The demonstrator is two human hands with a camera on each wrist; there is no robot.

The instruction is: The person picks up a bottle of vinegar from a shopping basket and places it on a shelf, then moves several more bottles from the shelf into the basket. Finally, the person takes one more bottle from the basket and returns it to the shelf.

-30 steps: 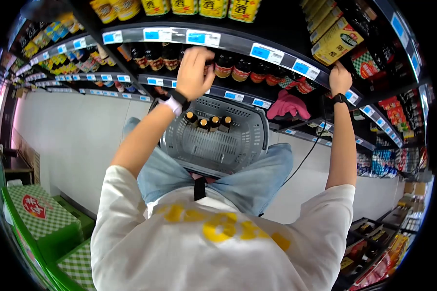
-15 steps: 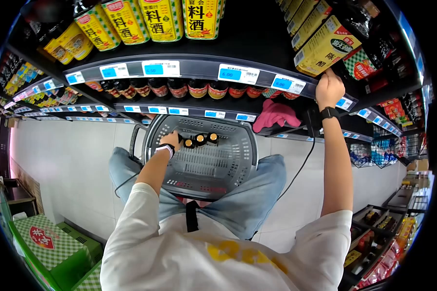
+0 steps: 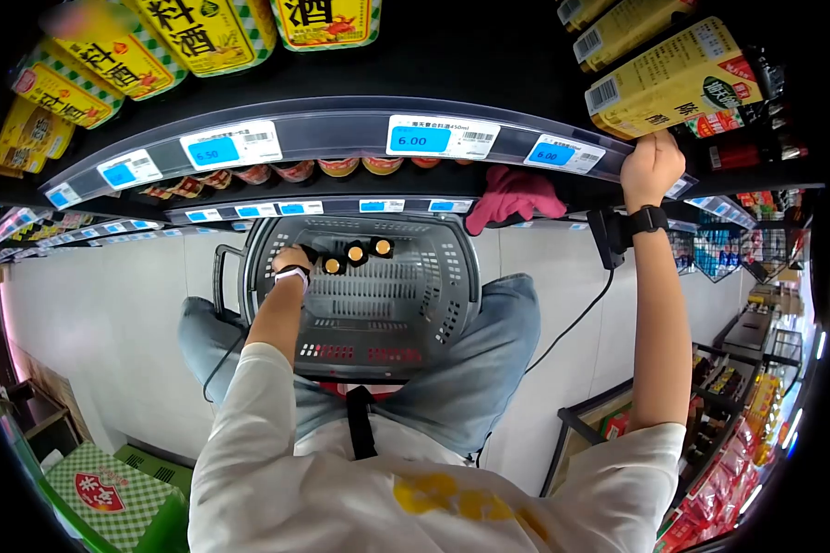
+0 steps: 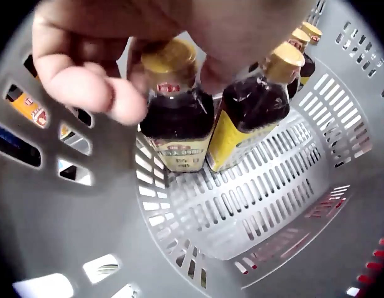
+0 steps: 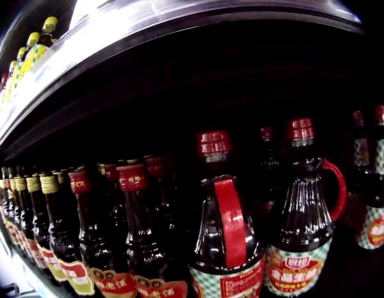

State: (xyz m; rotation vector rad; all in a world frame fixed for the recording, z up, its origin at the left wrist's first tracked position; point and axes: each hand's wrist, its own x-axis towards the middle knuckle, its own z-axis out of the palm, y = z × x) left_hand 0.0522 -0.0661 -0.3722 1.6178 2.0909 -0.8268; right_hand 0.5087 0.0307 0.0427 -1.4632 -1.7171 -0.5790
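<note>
Inside the grey shopping basket (image 3: 369, 311), my left hand (image 3: 290, 261) reaches down at the left side. Close up in the left wrist view, its thumb and fingers pinch the gold cap and neck of a dark sauce bottle (image 4: 178, 133), which stands near the basket wall. Right beside it is another dark bottle (image 4: 251, 105) with a yellow label, and two more gold caps show behind. At the upper right of the head view my right hand (image 3: 653, 172) grips the shelf edge (image 3: 563, 152), its fingers curled there, below a yellow vinegar box (image 3: 678, 83).
Yellow cooking-wine packs (image 3: 327, 20) line the upper shelf. Red-capped bottles (image 5: 133, 198) and handled jugs (image 5: 297, 236) fill the lower shelf. A pink cloth (image 3: 516, 195) hangs by the basket. A black cable (image 3: 572, 318) runs down from my right wrist.
My left hand has come down from the lower shelf's bottles into the basket, now at its left side. The right hand stays on the shelf edge. The head view has moved closer to the shelf.
</note>
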